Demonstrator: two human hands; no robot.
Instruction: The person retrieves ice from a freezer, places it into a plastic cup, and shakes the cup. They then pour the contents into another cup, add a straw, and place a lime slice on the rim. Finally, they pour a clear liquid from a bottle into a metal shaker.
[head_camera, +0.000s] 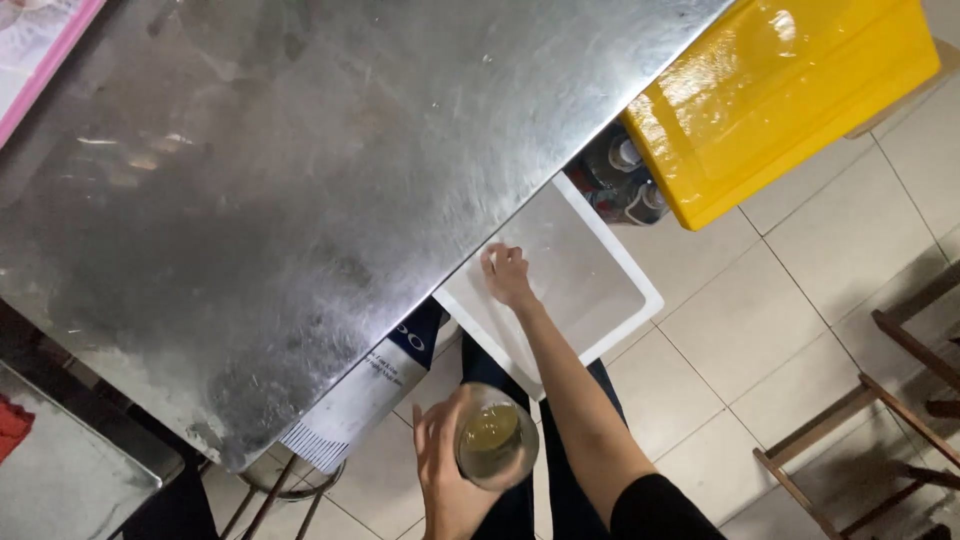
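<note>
Both hands low, arms apart
L hand (447, 478) curled in a grip near body; R hand (507, 275) stretched fwd, arm straight, fingers bent down.

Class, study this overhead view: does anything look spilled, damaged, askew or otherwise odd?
Nothing looks spilled or broken. The left hand holds a glass of yellowish liquid upright. The right hand reaches into an empty white box below the steel table. The table is only scuffed and smeared.

Scuffed steel table (300, 170) (glossy yellow lid (780, 90))
</note>
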